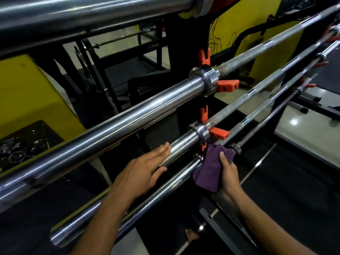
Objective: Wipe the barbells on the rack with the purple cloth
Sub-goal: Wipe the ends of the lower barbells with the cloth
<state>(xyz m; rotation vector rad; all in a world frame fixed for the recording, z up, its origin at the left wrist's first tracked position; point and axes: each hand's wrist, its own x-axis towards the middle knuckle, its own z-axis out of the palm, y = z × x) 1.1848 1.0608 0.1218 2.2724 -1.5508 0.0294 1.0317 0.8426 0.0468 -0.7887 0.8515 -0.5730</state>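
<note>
A crumpled purple cloth [211, 170] is being grasped by the right hand [228, 173] against a lower chrome steel barbell [147, 199] near an orange rack hook [219, 133]. The left hand [143, 170] is being rested flat, fingers straight, on the barbell sleeve above [184, 144].

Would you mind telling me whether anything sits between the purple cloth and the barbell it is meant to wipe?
Nothing visible does: the right hand presses the purple cloth directly against the barbell beside its collar.
</note>
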